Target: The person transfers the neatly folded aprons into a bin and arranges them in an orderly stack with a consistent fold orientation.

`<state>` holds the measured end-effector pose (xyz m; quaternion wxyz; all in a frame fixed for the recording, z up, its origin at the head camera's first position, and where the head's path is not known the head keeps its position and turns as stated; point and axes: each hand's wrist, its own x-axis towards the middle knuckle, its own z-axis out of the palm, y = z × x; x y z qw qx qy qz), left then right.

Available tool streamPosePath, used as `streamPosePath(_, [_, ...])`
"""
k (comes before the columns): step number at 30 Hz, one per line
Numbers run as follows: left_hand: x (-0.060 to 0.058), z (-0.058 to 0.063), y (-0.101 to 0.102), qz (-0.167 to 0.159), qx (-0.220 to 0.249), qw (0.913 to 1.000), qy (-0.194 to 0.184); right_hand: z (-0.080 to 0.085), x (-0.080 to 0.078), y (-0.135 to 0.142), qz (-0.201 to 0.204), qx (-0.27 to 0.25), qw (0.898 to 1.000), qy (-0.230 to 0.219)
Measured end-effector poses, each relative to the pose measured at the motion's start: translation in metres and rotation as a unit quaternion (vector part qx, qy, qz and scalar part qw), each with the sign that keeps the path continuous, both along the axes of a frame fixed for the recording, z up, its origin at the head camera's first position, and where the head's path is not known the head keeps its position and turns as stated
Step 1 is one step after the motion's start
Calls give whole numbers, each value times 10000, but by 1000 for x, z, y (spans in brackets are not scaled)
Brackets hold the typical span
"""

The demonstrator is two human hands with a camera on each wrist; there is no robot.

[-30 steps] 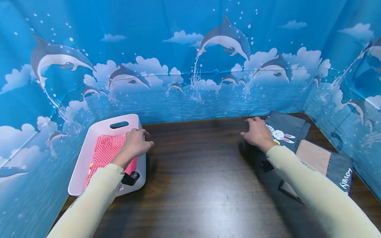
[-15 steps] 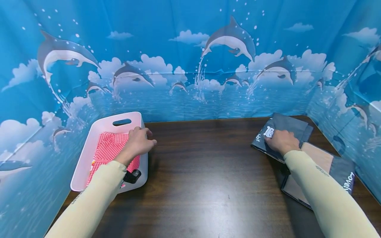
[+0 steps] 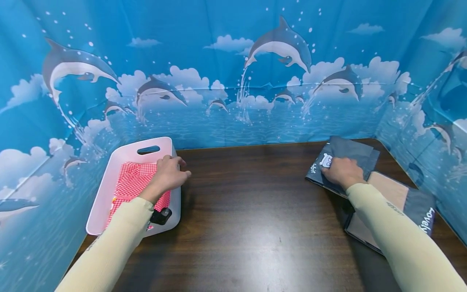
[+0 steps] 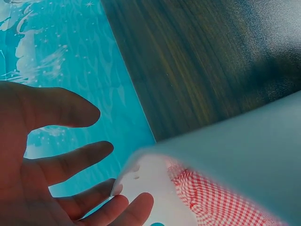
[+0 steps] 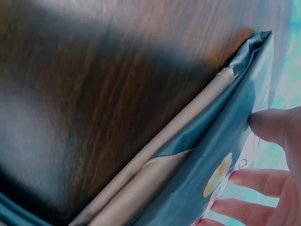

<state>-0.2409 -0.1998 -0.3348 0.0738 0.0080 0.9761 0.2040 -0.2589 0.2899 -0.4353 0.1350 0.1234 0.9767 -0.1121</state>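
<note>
The right hand [image 3: 342,171] has just come onto the folded dark-grey printed fabric [image 3: 355,149], well right of the pale plastic bin [image 3: 176,211]; outstretched fingers mean contact, seemingly no grip. The left hand [image 3: 168,174] hangs loosely spread at the bin's right rim.

Pale yellow left sleeve [image 3: 109,247] and right sleeve [image 3: 405,235] reaching to a person's wrists, dark lettering [image 3: 395,209] running along the right one, a small marking [image 3: 93,243] showing on the left, black device [image 3: 161,216] sitting at the left wrist, left hand [image 3: 168,174] and right hand [image 3: 343,173] showing bare
</note>
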Motion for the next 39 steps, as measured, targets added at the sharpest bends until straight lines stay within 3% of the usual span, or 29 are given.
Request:
streamPosePath(7, [-1,-1,-1,1,44,10000,-14,-1,3,-19,265,29,9996,71])
streamPosePath(20, [-1,1,-1,-52,14,10000,-46,3,19,-73,1196,169,9920,357])
streamPosePath(29, [0,2,0,-106,-23,9999,-57,2,32,-108,1859,294,9803,595])
streamPosePath(39, [2,3,2,-94,2,9999,-106,1,43,-140,2227,348,9712,770])
